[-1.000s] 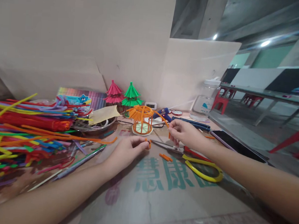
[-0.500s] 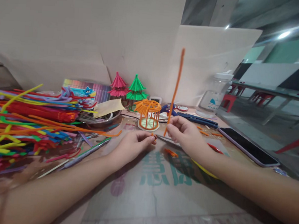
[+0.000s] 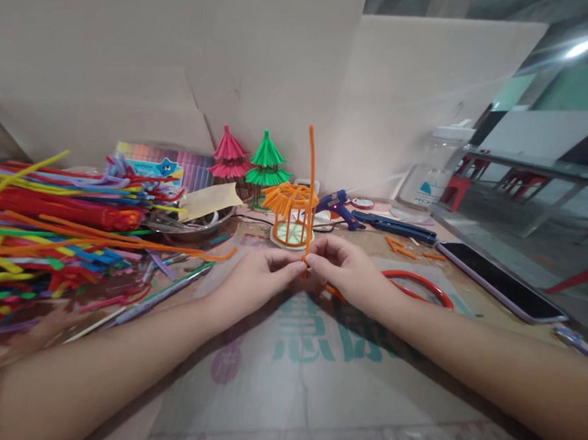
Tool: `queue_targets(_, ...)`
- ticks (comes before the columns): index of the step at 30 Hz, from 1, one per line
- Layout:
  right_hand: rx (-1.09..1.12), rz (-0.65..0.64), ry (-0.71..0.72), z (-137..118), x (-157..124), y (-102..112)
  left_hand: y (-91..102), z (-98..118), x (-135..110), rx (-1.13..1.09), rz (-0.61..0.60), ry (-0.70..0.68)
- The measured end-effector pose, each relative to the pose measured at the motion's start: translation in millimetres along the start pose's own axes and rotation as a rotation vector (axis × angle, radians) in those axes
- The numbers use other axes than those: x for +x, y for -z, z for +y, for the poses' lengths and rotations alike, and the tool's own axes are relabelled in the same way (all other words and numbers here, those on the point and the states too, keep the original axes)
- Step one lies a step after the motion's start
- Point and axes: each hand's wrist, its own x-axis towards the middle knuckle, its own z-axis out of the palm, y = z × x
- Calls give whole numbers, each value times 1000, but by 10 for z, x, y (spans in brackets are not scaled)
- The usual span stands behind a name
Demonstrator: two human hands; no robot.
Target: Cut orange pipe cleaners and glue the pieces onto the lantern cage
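My left hand (image 3: 273, 272) and my right hand (image 3: 343, 266) meet fingertip to fingertip in front of a small orange pavilion. Between them stands a long orange pipe cleaner (image 3: 311, 174), upright, its lower end pinched in my right fingers. My left thumb and forefinger are closed on a short orange piece at that end, mostly hidden by the fingers. Just behind is the orange pavilion (image 3: 289, 213), with thin posts, a pale round base and a roof partly covered in orange strips. A red loop handle (image 3: 420, 281), apparently of scissors, shows beside my right wrist.
Loose pipe cleaners (image 3: 49, 231) in many colours heap up at left. Pink (image 3: 226, 153) and green (image 3: 266, 162) tiered roofs stand behind. A blue glue gun (image 3: 338, 206), a stapler-like blue tool (image 3: 396, 226), a phone (image 3: 499, 282) and a water bottle (image 3: 429, 172) are at right.
My right hand has moved left and brought the long pipe cleaner to my left fingertips. The red handle beside my right wrist has shifted and shows more fully.
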Motion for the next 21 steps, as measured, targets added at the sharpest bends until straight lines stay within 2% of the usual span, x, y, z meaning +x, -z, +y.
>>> queue_targets(10, 26, -10, -38, -29, -4, 28, 1, -32, -9, -24, -108, 5)
queue_targets(17, 52, 3, -3, 18, 2, 30, -30, -54, 18, -201, -133, 43)
queue_targets(21, 9, 10, -11, 17, -5, 35, -16, -66, 21, -133, -136, 15)
